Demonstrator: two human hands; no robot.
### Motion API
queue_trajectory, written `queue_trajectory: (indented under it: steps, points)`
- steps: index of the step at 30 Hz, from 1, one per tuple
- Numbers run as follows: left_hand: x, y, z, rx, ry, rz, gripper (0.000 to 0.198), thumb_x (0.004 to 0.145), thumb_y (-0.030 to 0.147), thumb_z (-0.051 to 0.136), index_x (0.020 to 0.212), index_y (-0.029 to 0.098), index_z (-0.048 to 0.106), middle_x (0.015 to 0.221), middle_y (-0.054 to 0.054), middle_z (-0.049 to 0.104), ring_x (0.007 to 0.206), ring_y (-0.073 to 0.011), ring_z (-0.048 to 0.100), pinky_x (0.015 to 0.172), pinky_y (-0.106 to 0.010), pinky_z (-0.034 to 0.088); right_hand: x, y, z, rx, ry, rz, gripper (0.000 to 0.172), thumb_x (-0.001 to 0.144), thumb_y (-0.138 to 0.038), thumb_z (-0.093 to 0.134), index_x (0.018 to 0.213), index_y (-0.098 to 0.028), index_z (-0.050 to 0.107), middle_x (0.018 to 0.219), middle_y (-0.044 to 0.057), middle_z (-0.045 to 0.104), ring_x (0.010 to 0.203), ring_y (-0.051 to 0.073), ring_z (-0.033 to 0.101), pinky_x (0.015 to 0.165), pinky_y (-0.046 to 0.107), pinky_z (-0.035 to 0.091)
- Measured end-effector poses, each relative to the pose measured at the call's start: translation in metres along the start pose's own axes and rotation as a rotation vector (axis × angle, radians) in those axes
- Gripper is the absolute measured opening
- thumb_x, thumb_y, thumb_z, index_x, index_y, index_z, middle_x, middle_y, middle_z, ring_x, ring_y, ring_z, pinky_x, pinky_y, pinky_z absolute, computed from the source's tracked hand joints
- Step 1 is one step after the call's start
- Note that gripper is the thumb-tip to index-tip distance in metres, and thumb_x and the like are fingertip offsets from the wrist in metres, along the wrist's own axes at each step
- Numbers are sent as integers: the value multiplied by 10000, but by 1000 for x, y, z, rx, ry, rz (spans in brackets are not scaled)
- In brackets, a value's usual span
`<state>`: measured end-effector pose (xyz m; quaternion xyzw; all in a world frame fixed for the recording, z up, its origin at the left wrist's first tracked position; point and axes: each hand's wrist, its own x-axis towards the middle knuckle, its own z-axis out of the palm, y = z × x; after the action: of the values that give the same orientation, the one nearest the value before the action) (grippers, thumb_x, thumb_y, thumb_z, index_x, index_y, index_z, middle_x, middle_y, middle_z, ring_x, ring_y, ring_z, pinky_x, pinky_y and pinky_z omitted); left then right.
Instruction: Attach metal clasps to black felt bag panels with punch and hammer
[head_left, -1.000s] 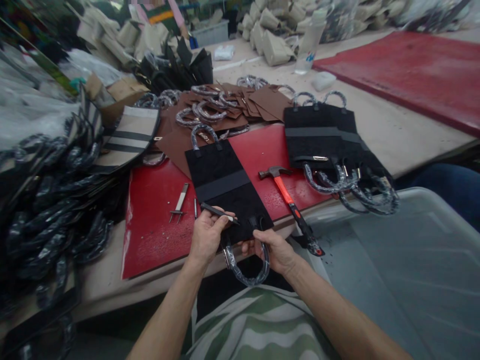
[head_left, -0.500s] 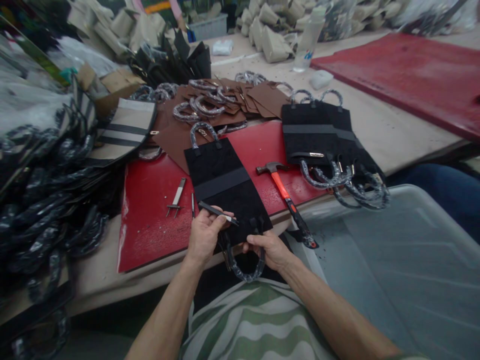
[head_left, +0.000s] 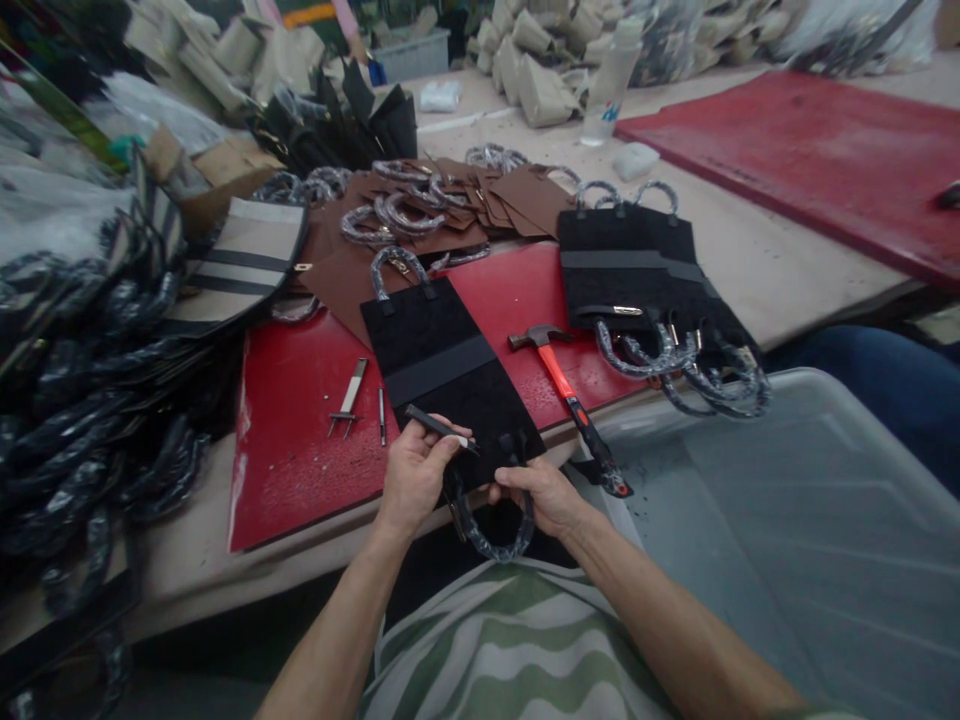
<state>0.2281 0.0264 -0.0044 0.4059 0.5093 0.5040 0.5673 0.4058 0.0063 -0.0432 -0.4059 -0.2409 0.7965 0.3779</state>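
Observation:
My left hand [head_left: 416, 470] is closed round a slim dark tool [head_left: 431, 420] with a pale section near its thin tip. That tip hovers at or just over the lower part of a black bag panel [head_left: 442, 345]; whether it touches, I cannot tell. Pinched at the panel's near edge, my right hand [head_left: 546, 492] has its thumb on top beside a handle base. A plastic-wrapped handle [head_left: 499, 548] hangs off this edge towards my body, and another wrapped handle [head_left: 397, 262] arches at the far end. The panel lies across a red board [head_left: 300, 460].
A claw hammer [head_left: 559, 375] lies right of the panel. Left are a two-pronged metal tool [head_left: 349, 395] and a thin metal rod [head_left: 382, 416]. Black bag panels [head_left: 630, 255], brown pieces [head_left: 330, 295] and wrapped black bundles [head_left: 82, 400] surround the board. A grey bin [head_left: 750, 500] stands at right.
The view has shifted slightly. Both hands keep their holds on the tool and the panel, with hardly any movement between them.

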Motion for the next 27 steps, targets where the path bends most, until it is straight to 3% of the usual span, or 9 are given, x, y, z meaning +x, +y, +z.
queue_trajectory:
  steps: [14,21,27]
  points:
    - [-6,0,7,154,31,84,173,851,260,639,983,172,569,950,-67,747,894,-186,713,834,-308,554,2,-1,4,12,-12,-17,345,621,-313,795,889,-134,672,633,25,661,577,145,606,606,249,490]
    - [-12,-4,12,390,44,253,131,889,233,589,1011,192,612,980,-56,729,909,-182,701,842,-306,554,3,-4,6,-2,8,-75,352,619,-273,773,929,-143,666,702,17,683,572,126,608,614,239,511]
    - [-3,-5,9,504,49,336,132,888,214,569,1011,201,614,974,-49,727,907,-186,698,839,-310,553,8,-12,14,-33,22,-89,333,627,-275,742,926,-143,677,655,21,682,553,131,607,584,237,515]
